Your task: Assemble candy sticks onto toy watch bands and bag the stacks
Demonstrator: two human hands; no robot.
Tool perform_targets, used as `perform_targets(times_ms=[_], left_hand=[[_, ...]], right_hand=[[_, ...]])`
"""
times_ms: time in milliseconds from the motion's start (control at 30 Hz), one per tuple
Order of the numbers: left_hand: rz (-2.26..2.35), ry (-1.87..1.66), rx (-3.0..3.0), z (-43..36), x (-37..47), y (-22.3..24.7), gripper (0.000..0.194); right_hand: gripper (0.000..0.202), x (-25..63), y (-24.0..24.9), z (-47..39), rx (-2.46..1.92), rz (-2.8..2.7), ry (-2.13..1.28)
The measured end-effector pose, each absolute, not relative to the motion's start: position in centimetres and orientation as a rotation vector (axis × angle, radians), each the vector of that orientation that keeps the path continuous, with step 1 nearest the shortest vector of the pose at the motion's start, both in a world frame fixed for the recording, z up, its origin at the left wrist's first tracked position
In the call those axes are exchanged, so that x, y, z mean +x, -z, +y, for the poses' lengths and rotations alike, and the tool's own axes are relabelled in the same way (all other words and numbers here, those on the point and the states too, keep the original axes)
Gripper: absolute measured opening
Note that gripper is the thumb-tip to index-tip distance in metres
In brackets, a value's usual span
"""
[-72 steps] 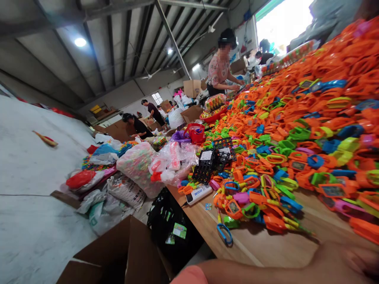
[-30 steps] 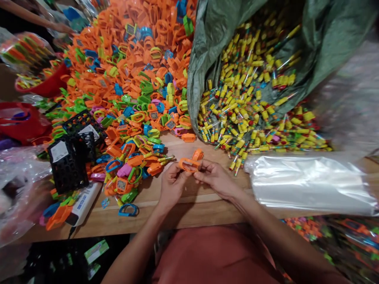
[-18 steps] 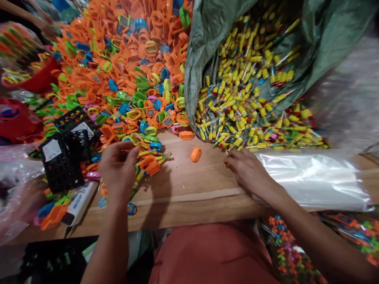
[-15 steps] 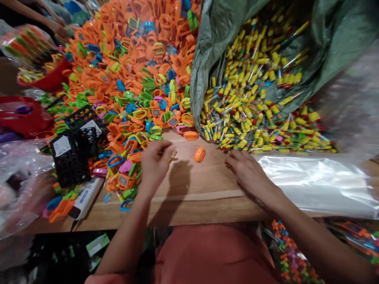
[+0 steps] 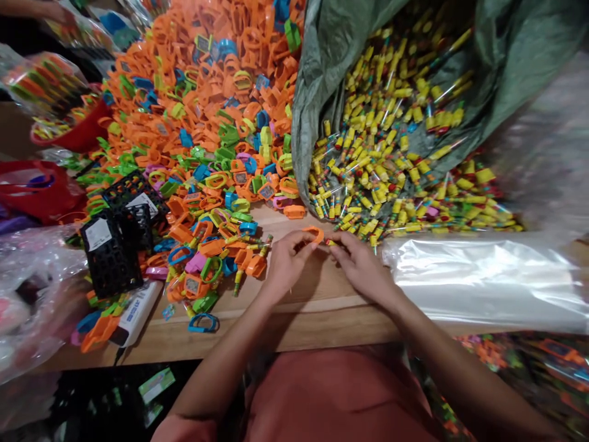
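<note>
In front of me, over the wooden table, my two hands are close together. My left hand pinches an orange plastic toy watch by its band. Facing it, my right hand holds a small yellow tube between thumb and fingers, its tip close to the watch; whether they touch I cannot tell. Left of my left hand lies a small pile of toy watches, with an orange one nearest and a yellow tube beside it.
A large heap of toy watches fills the back left. The green sack spills yellow tubes. Clear plastic bags lie right, black trays and a white power strip left. Another person's hand shows far left.
The orange toy watch that lay on the table is now in my left hand, which moved right. My right hand came left towards it. More watches and tubes lie left of my left hand.
</note>
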State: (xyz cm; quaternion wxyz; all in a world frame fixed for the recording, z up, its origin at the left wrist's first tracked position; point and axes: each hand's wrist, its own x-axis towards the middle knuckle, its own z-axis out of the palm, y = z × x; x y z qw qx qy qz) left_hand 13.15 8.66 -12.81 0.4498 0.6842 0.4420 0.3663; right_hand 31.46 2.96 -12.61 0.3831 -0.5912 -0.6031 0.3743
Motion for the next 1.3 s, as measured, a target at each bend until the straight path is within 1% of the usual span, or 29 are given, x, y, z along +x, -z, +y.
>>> perform_targets(times_ms=[200,300,467,600,767,833,1000,1100,1167,1233,1300], left_hand=[[1.049,-1.007,2.023,7.3,13.0,11.8,0.02],[1.063,-1.035,2.221,7.1,12.9,11.7,0.023],[1.046,-1.028,2.445,6.8,12.7,11.4,0.026],[1.021,-1.015,2.516,6.6,12.6,11.0,0.029],[1.0,-0.944,2.609,6.6,12.2,10.6,0.032],[0.984,-0.936,2.652,6.5,12.2,10.5,0.033],[0.942,-0.944,2.749,5.9,12.8,10.7,0.031],[0.951,-0.861,2.731,5.8,12.3,10.5,0.032],[0.949,-0.799,2.698,6.1,10.9,9.5,0.032],[1.016,-0.766,2.675,6.8,8.4,7.6,0.027],[1.229,-0.747,2.643,7.8,5.4,4.9,0.019]], right_hand=[[0.031,30.8,12.0,3.0,-1.31,-1.272,-1.246],[0.037,30.8,11.9,2.8,-1.26,-1.183,-1.341],[0.047,30.5,12.7,2.4,-1.138,-1.022,-1.444],[0.047,30.2,12.9,2.2,-1.057,-0.942,-1.485],[0.051,30.5,12.6,2.2,-1.073,-0.935,-1.532],[0.048,30.6,12.4,2.3,-1.106,-0.982,-1.522],[0.031,30.1,12.4,2.3,-1.263,-1.119,-1.367],[0.03,29.6,12.3,2.0,-1.275,-1.184,-1.351],[0.029,29.9,12.0,1.9,-1.278,-1.298,-1.343],[0.027,30.9,11.7,2.0,-1.317,-1.471,-1.192],[0.024,32.6,11.7,2.3,-1.403,-1.638,-0.902]])
